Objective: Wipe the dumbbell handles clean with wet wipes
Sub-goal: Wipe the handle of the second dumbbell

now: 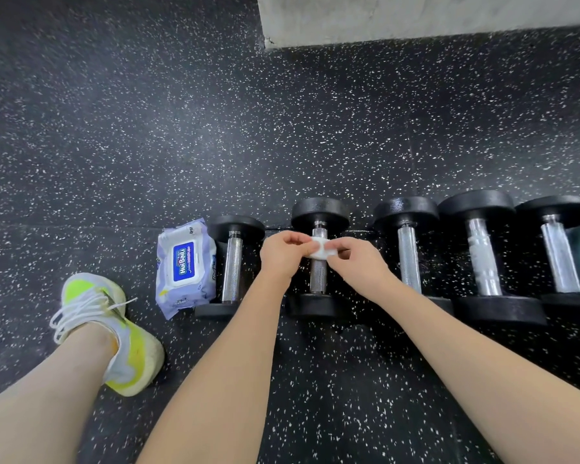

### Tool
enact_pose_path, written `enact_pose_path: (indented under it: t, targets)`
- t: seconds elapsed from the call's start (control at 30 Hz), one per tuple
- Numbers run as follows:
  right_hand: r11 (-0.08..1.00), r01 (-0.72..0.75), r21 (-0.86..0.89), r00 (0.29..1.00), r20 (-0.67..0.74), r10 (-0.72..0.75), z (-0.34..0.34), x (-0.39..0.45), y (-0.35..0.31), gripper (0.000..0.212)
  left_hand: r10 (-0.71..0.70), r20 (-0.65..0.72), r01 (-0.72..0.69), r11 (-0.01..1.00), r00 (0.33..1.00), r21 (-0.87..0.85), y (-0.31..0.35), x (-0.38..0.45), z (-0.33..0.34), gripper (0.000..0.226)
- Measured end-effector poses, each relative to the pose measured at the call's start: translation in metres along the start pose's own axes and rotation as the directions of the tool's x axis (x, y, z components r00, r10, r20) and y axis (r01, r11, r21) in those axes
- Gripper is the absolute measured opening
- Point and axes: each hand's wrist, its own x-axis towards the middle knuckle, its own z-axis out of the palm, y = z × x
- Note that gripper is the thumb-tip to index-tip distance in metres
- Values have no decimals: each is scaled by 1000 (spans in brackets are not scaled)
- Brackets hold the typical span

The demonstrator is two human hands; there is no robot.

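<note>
We pinch a folded wet wipe (322, 248) between left hand (279, 254) and right hand (354, 257), each grip closed on it, over the second dumbbell's handle (318, 272). At 3 o'clock three handles await; judging progress, most remains.

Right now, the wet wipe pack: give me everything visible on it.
The wet wipe pack is a soft, pale lavender plastic pouch, crinkled at its ends, with a white flip lid bearing a blue label, apparently shut. It lies flat, lid up, on the speckled black rubber floor, at the left end of the dumbbell row. Its right edge sits against or overlaps the leftmost dumbbell; actual contact is unclear. No hand touches it, and no wipe shows at the lid.
</note>
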Motion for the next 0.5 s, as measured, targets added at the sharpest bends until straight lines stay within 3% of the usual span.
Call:
enact_pose_path:
  t: [0.23,0.5]
  targets:
    - [994,69,-82,991,123,-59,-2,6,-11,59,59,-156,-57,998,986,17,14,1,17,15]
    - [990,62,-125,991,126,-46,-7,7,-15,63,34,-103,-34,999,994,4,15,5,15,11]
